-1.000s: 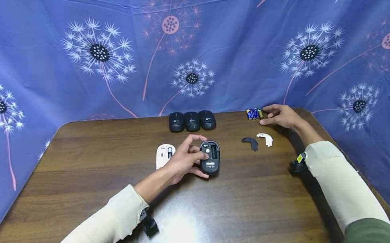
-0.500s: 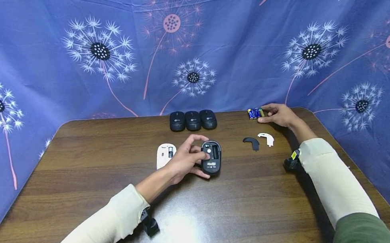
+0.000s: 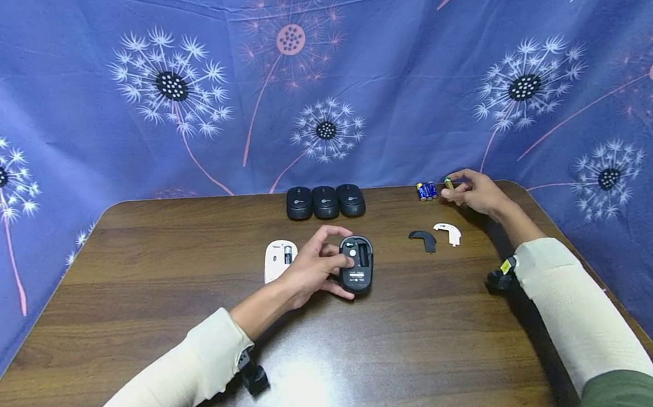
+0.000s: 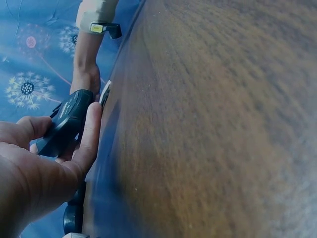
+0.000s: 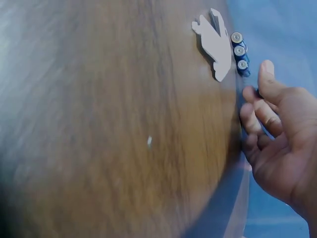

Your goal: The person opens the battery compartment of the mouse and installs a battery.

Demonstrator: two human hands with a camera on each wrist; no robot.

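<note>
Parting now from 3 batteries [image 3: 426, 191]: 1 battery [image 3: 448, 183] in right fingers [image 3: 453, 196]

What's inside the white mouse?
One battery shows inside the white mouse. The left hand and wrist cover the near end, so anything there can't be seen.
</note>
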